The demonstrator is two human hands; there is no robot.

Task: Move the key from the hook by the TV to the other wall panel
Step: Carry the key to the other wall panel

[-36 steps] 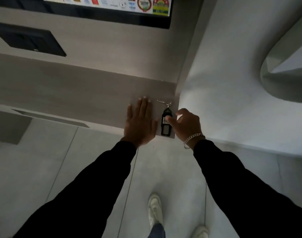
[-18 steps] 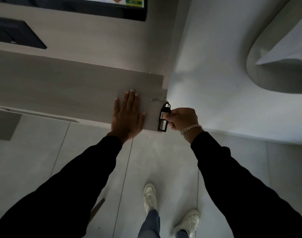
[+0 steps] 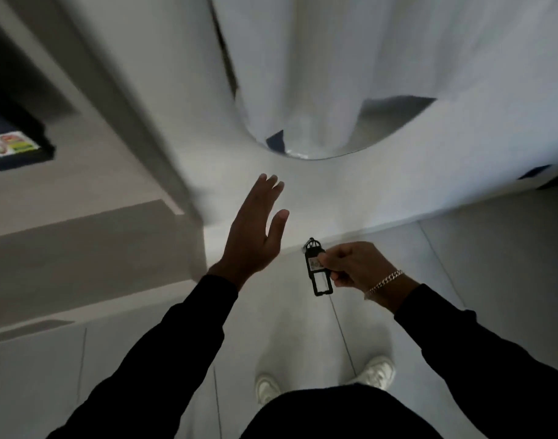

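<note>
A black key tag (image 3: 317,268) with a small ring at its top hangs from my right hand (image 3: 355,264), which pinches it by its side, in the air in front of the white wall. My left hand (image 3: 254,234) is raised beside it, flat, fingers apart and holding nothing. The grey wood panel (image 3: 90,248) where the hook was lies to the left; the hook itself is not visible. The TV's corner (image 3: 14,147) shows at the far left edge.
A white wall (image 3: 382,191) with a rounded arched recess (image 3: 334,122) fills the upper right. A grey column edge (image 3: 151,137) separates it from the TV wall. Pale floor tiles (image 3: 493,264) and my white shoes (image 3: 376,373) lie below.
My right hand has pulled the key tag off the hook and away from the wood panel. My left hand has lifted off the panel. The view has swung right, toward the white wall.
</note>
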